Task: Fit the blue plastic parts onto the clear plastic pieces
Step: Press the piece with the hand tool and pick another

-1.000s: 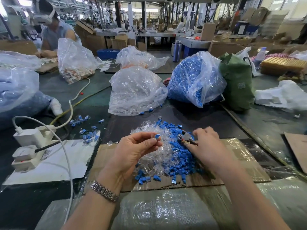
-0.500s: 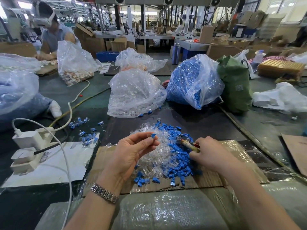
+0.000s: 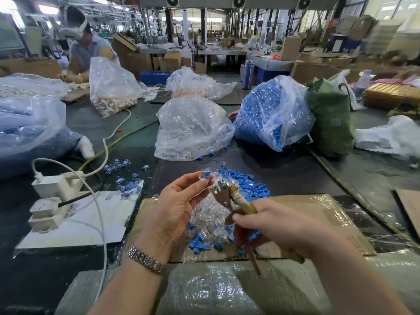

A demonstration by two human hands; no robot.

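My left hand pinches a clear plastic piece with a blue part at its fingertips, raised above the pile. My right hand grips a pair of pliers by the taped handles, the metal jaws pointing up-left and almost touching the held piece. Under both hands a mixed pile of clear pieces and loose blue parts lies on a sheet of cardboard.
A bag of clear pieces and a bag of blue parts stand behind the pile, with a green bag to their right. Fitted pieces are scattered at left by a white power strip and cable. Another person works at far left.
My right hand has pulled back toward me and lifted the pliers clear of the pile, jaws now up by the piece. My left hand has risen slightly with that piece.
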